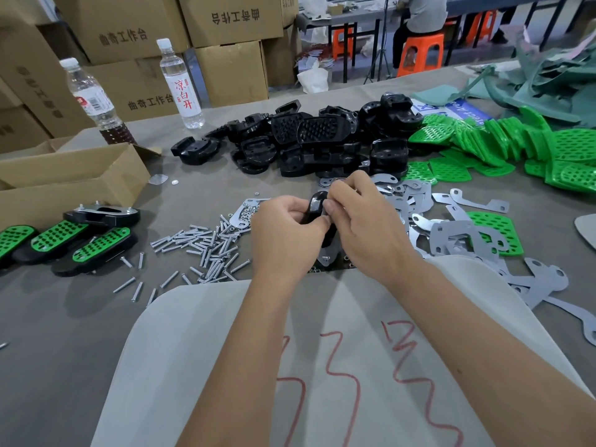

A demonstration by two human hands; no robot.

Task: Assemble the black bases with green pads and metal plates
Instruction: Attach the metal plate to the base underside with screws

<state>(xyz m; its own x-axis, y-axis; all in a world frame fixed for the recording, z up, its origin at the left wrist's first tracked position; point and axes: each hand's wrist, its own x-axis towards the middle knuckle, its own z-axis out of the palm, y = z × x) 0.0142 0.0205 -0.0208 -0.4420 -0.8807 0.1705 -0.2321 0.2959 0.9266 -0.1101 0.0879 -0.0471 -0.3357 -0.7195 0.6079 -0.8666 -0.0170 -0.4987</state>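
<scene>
Both hands meet over the middle of the table around one black base point(316, 204), held on edge. My left hand point(287, 233) grips its lower side with curled fingers. My right hand point(361, 221) pinches its upper edge; a metal plate point(325, 258) pokes out below it. A heap of black bases point(322, 140) lies behind the hands. Green pads point(503, 146) are piled at the right. Loose metal plates point(451, 233) spread right of my hands. Several finished bases with green pads point(80, 243) lie at the left.
A scatter of silver screws point(206, 246) and small nuts point(248, 214) lies left of my hands. An open cardboard box point(67, 179) and two bottles point(180, 85) stand at the back left. A pale sheet with red marks point(322, 366) covers the near table. A seated person point(419, 24) is far behind.
</scene>
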